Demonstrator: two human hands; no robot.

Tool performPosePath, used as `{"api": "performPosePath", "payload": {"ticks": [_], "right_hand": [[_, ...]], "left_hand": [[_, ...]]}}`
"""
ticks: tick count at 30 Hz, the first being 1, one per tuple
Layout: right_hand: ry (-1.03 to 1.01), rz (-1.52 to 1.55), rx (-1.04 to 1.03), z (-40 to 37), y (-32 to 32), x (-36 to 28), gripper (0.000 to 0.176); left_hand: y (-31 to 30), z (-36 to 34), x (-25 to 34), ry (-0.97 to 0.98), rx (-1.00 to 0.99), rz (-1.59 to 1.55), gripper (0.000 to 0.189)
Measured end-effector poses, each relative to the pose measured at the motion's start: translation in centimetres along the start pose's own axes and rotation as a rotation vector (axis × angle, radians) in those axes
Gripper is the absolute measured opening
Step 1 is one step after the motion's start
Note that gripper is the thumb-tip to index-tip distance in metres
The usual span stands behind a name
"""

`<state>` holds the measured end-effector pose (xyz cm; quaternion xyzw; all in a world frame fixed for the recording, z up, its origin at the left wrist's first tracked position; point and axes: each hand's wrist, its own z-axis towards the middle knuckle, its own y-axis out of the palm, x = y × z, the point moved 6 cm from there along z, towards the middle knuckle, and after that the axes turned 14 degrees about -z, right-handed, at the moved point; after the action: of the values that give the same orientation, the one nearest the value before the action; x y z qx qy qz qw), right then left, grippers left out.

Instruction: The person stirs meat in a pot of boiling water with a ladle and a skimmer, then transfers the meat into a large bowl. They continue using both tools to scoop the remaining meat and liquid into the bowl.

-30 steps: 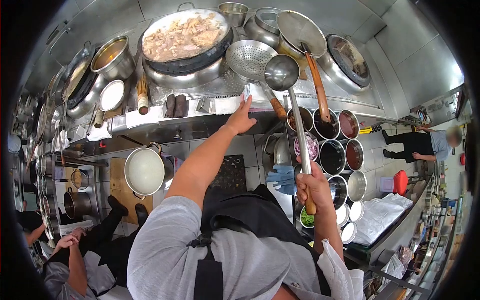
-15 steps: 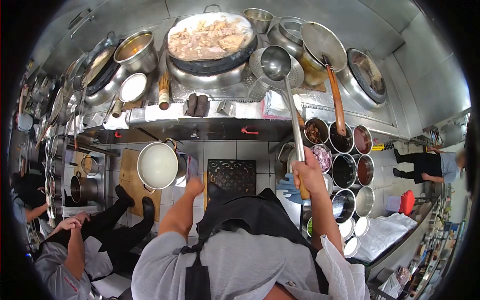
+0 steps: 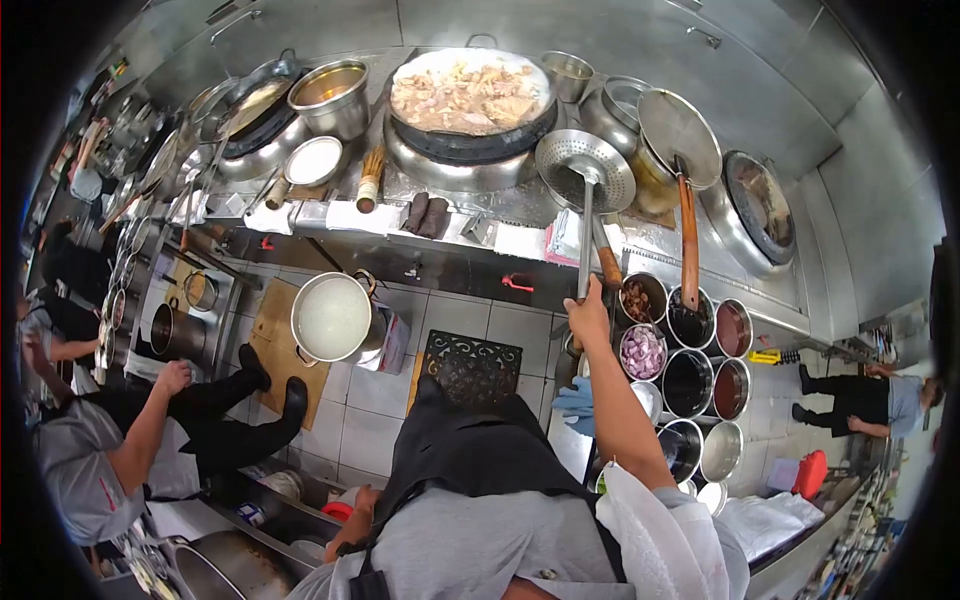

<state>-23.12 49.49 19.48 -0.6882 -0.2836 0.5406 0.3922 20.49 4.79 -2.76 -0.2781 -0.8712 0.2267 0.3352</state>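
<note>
My right hand (image 3: 590, 322) is wrapped round the long handle of a metal ladle (image 3: 587, 235). The ladle's head rests over the perforated skimmer (image 3: 615, 178), whose wooden handle (image 3: 606, 262) slants down close to my fingers. Low at my side, my left hand (image 3: 367, 500) is near a red rim (image 3: 338, 511); its fingers are mostly hidden. Behind the counter edge a large wok (image 3: 470, 120) holds pale meat pieces in whitish, foamy liquid.
Sauce pots (image 3: 688, 382) and a pot of chopped onion (image 3: 643, 352) stand at my right. A pot of cloudy liquid (image 3: 331, 317) is at front left. A co-worker (image 3: 110, 450) sits at left; another person (image 3: 865, 400) stands far right. A bamboo brush (image 3: 370, 180) lies on the counter.
My right hand has moved up and slightly left with the ladle, whose bowl has tipped over at the skimmer. My left hand has dropped back to my lower left. The view has shifted.
</note>
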Motion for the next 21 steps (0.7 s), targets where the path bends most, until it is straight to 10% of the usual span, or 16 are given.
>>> {"api": "performPosePath", "payload": {"ticks": [2, 7, 11, 13, 14, 17, 21], "right_hand": [[-0.127, 0.230, 0.139, 1.9, 2.7, 2.1, 0.070], [0.362, 1.079, -0.214, -1.1, 6.3, 6.2, 0.056], [0.297, 0.559, -0.457, -9.2, 14.7, 15.7, 0.024], [-0.800, -0.962, -0.460, -16.7, 21.4, 19.7, 0.016], [-0.875, -0.984, -0.554, -21.3, 22.9, 21.2, 0.016], [0.107, -0.370, -0.977, -28.1, 21.5, 24.5, 0.019], [0.646, 0.026, -0.787, -29.9, 19.3, 24.6, 0.029]], "left_hand": [[1.0, -0.5, 0.0, -0.017, 0.030, -0.121, 0.054], [1.4, -0.8, -2.1, -0.138, 0.080, -0.286, 0.062], [-1.1, -0.4, -2.4, -0.054, 0.062, -0.203, 0.056], [-3.4, 0.4, -2.3, 0.003, 0.075, -0.177, 0.052], [-4.6, 1.0, -2.1, 0.037, 0.087, -0.157, 0.051], [-8.1, 2.9, -1.8, 0.136, 0.142, -0.154, 0.046], [-8.4, 5.4, -4.6, -0.193, 0.228, -0.779, 0.044]]}}
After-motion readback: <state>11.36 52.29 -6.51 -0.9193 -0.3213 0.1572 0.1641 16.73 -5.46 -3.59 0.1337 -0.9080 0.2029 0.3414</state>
